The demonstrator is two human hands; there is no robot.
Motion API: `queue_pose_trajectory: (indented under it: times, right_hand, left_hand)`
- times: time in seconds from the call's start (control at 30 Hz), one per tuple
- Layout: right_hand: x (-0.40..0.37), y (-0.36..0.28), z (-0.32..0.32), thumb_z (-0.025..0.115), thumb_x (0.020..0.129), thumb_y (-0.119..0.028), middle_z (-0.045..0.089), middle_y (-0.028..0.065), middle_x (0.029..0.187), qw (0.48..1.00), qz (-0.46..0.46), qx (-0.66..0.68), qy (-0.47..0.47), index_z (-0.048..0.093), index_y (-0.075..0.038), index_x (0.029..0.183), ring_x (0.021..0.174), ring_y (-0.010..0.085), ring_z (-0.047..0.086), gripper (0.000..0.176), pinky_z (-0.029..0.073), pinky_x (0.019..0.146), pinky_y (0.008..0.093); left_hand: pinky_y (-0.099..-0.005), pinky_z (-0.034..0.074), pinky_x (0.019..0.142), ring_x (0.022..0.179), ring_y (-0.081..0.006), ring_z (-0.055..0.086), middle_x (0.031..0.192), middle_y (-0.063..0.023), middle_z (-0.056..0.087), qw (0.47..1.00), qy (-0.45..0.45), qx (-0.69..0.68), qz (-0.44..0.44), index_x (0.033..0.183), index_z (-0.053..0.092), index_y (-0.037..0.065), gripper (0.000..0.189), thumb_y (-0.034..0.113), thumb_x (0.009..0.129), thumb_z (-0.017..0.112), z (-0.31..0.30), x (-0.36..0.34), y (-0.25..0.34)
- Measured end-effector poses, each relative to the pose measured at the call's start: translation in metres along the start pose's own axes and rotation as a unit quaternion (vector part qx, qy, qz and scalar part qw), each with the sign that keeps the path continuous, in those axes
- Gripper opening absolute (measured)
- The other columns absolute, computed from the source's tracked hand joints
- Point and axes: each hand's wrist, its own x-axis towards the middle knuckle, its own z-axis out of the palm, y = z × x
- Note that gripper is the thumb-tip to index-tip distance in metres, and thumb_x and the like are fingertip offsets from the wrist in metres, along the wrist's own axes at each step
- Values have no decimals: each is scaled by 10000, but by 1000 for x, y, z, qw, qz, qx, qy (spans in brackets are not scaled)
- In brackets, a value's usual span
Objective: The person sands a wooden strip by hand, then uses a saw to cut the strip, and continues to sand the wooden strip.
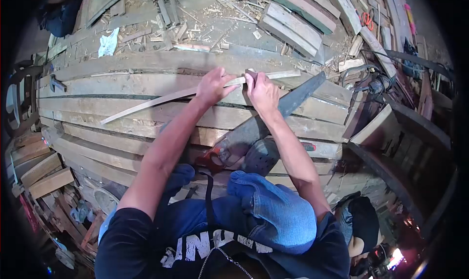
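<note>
A long thin wooden strip (151, 102) lies slantwise across the planks in front of me. My left hand (213, 87) is closed around its middle, thumb and fingers gripping it. Just to the right, my right hand (264, 92) pinches a small dark brown block (251, 74) against the strip; what the block is I cannot make out. The strip's far end shows beyond my right fingers. Under my right forearm lies a hand saw (302, 94), its red handle (212, 158) near my knees and its blade pointing up and right.
Long planks (146, 86) form the surface beneath me. A hammer (57, 84) lies at the left. Stacked boards (290, 29) and wood chips cover the far side. Cables (373, 83) tangle at the right. Other people sit at lower right (364, 223) and upper left (58, 17).
</note>
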Motion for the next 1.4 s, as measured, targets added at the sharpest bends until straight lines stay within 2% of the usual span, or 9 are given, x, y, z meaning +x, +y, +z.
queue_pose_trajectory:
  times: [0.17,0.3,0.5,0.67,0.8,1.0,1.2,1.27,1.4]
  right_hand:
    - [4,17,-8,567,946,-307,646,171,633,998,-47,-46,5,598,-57,792,517,355,642,295,512,476,482]
    - [21,52,-32,565,953,-286,637,191,631,994,94,-41,38,635,-58,780,511,365,632,295,505,484,483]
    - [6,30,-7,550,958,-255,645,202,680,999,-29,-27,13,560,-46,761,520,390,626,287,514,494,478]
    - [19,62,-31,544,963,-246,640,210,656,990,103,-39,93,600,-34,744,522,355,634,310,506,480,473]
    - [1,10,-4,568,946,-240,632,190,644,998,-22,19,57,614,-58,768,541,372,635,259,505,495,471]
    - [12,57,-23,555,958,-249,631,201,621,984,146,-5,101,635,-37,772,507,353,626,293,502,477,453]
    - [5,36,-21,555,958,-238,617,187,594,996,1,-67,67,629,-30,792,495,346,629,277,490,458,469]
    - [16,54,-33,575,954,-297,605,171,540,982,182,43,27,659,-37,769,461,326,619,330,493,445,433]
    - [-6,6,6,548,930,-216,632,186,656,999,-47,8,13,609,-41,765,560,362,639,248,509,510,468]
  left_hand:
    - [-363,494,607,689,-228,558,783,-63,513,998,-8,-33,-48,967,749,129,304,297,721,808,0,-1,0]
    - [-356,466,553,646,-230,543,733,-63,509,998,-2,-49,-49,992,748,131,329,252,697,832,1,-1,-2]
    - [-369,481,587,682,-234,560,763,-68,518,996,-17,-66,-57,978,749,110,314,288,725,805,-1,-2,-3]
    - [-365,488,592,688,-230,569,775,-68,532,996,-21,-69,-57,987,747,112,320,284,724,807,2,-3,-5]
    - [-359,472,563,658,-223,556,747,-63,528,995,-6,-75,-60,991,750,111,320,245,709,820,0,0,-2]
    - [-353,453,539,630,-214,540,720,-59,519,995,3,-74,-63,983,757,108,328,211,683,841,1,-4,-1]
    - [-353,451,543,634,-213,537,718,-57,515,994,-1,-83,-69,981,760,117,333,208,673,847,4,-1,-4]
    - [-352,451,544,633,-213,536,717,-57,514,993,-4,-90,-78,980,761,119,333,206,670,848,3,-7,-4]
    - [-350,458,558,641,-219,543,726,-62,528,995,2,-74,-71,973,759,113,336,205,663,851,7,-2,-8]
